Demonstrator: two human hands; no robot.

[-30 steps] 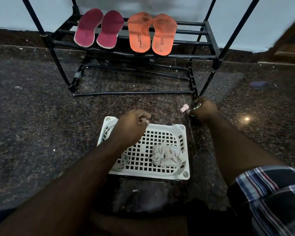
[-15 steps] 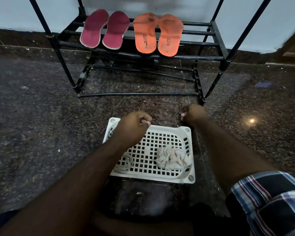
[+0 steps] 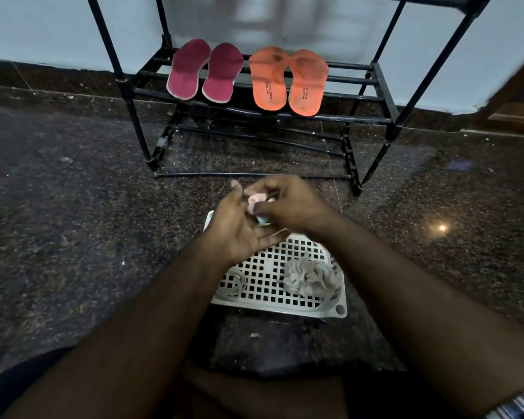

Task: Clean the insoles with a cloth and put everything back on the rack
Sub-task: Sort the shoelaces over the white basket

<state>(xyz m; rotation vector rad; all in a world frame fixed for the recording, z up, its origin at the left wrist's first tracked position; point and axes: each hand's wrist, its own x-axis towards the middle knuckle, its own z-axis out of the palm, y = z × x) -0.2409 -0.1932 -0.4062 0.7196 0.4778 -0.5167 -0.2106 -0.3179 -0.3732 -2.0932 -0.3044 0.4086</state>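
Two maroon insoles (image 3: 204,72) and two orange insoles (image 3: 288,81) lie side by side on the lower shelf of the black rack (image 3: 375,98). A crumpled grey-white cloth (image 3: 310,278) sits in the white perforated basket (image 3: 285,311) on the floor. Above the basket's far edge my left hand (image 3: 239,229) is held palm up with straight fingers. My right hand (image 3: 288,204) pinches a small pink-and-teal bottle (image 3: 253,204) right over that palm.
A coiled white cord (image 3: 235,284) lies in the basket's left corner. The dark speckled stone floor (image 3: 73,237) spreads on both sides. The rack's front legs and its low bar (image 3: 248,175) stand just beyond my hands.
My right hand took the small bottle from the floor by the rack's leg and carried it left. My left hand opened from a fist and turned palm up under it.
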